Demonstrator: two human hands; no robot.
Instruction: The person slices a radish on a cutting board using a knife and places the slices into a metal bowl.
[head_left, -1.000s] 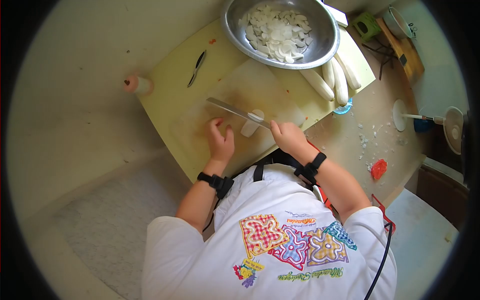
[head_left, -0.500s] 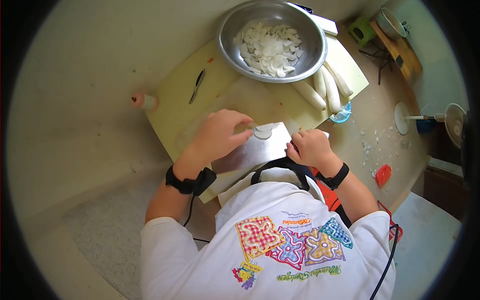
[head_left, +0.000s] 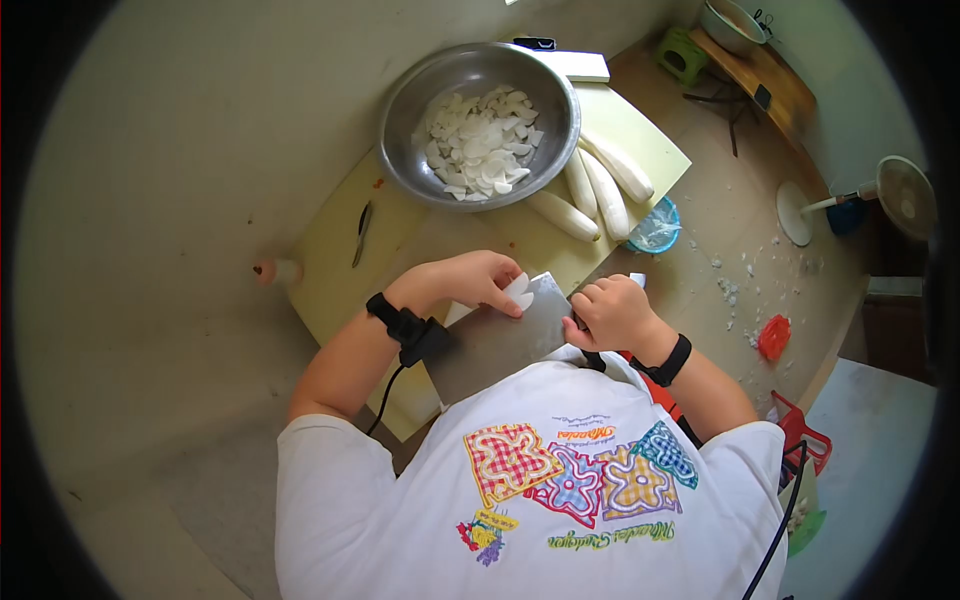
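My right hand is closed round the handle of a wide cleaver, whose flat blade lies face up in front of my shirt. Thin white slices are pinched between the thumb and fingers of my left hand, at the blade's upper edge. Beyond my hands, a large steel bowl holds a heap of white slices. Several long, peeled white vegetables lie beside the bowl on its right. My left hand and the blade hide part of the cutting board.
A peeler lies on the yellow table, near a pink-capped bottle. Right of the table are a blue basin, a red bag, white scraps on the floor and a fan. A green stool stands farther back.
The cleaver has turned from edge-on over the board to flat, near my body. My left hand has come to the blade and closed on slices. The view has shifted, so the bowl appears lower and farther left.
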